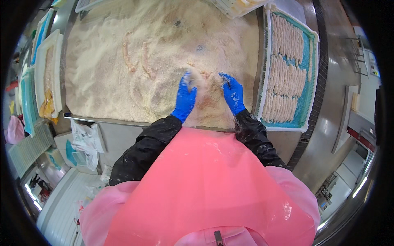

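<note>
Both my hands wear blue gloves and hover low over a wide tray of pale breadcrumbs [102, 90]. My left hand [184, 97] has its fingers dusted with crumbs and smeared by motion, so its grip does not show. Across from it, my right hand [233, 94] has fingers and thumb drawn together, tips pointing left; whatever they hold is too small or too coated to name. A pinkish patch shows in the crumbs between the hands. Farther left, two thin pale-pink strips, one of them a crumb-dusted strip [146, 59], lie partly sunk in the crumbs.
Right of the crumbs stands a white basket [315, 74] with a blue lining, holding rows of coated strips [283, 74]. A white tub [59, 74] sits at the left edge. At the top, another white tray [230, 10] overhangs the crumbs. White plastic bags [88, 139] hang below left.
</note>
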A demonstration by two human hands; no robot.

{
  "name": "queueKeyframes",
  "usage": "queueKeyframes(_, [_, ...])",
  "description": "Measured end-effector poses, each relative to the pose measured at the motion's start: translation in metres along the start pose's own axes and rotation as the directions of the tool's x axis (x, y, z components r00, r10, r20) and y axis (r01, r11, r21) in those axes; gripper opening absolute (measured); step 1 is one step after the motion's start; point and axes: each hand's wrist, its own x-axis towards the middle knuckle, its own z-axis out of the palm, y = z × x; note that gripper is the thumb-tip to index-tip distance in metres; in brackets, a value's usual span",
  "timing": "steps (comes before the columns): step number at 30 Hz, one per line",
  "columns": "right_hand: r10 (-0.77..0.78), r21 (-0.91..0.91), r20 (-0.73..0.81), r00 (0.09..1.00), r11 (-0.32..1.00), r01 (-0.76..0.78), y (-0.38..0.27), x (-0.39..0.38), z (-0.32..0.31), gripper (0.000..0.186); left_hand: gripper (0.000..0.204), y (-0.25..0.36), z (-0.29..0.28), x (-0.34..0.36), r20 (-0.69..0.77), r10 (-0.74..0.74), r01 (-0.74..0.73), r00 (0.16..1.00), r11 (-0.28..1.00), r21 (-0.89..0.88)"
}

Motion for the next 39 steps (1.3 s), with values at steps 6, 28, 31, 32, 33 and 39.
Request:
queueKeyframes(6, [-0.064,0.067,-0.04,0.997,0.996,0.066,0.003,0.007,-0.015,0.045,0.045,0.026,-0.005,0.035,0.501,0.182,-0.518,0.846,0.503,0.692])
queueKeyframes(28, [-0.095,0.183,0.291,0.952,0.982,0.043,-0.042,0.074,0.073,0.025,0.04,0.058,-0.02,0.018,0.042,-0.591,0.092,0.805,0.056,-0.994])
queueKeyframes(31, [-0.09,0.255,0.264,0.96,0.967,0.021,-0.11,0.035,0.049,0.024,0.04,0.042,-0.024,0.011,0.146,-0.378,0.129,0.914,-0.069,-0.989])
queueKeyframes(32, [-0.157,0.16,0.292,0.944,0.981,0.114,-0.116,0.026,0.044,0.025,0.042,0.037,-0.024,0.012,0.192,-0.255,0.165,0.948,-0.125,-0.978])
queueKeyframes(33, [-0.219,0.066,0.325,0.92,0.976,0.209,-0.12,0.021,0.041,0.026,0.043,0.031,-0.024,0.012,0.23,-0.125,0.206,0.965,-0.175,-0.963])
queueKeyframes(39, [-0.186,-0.092,0.288,0.939,0.971,0.22,-0.13,0.008,0.051,0.029,0.047,0.073,-0.006,0.013,0.122,-0.372,0.202,0.92,0.185,-0.962])
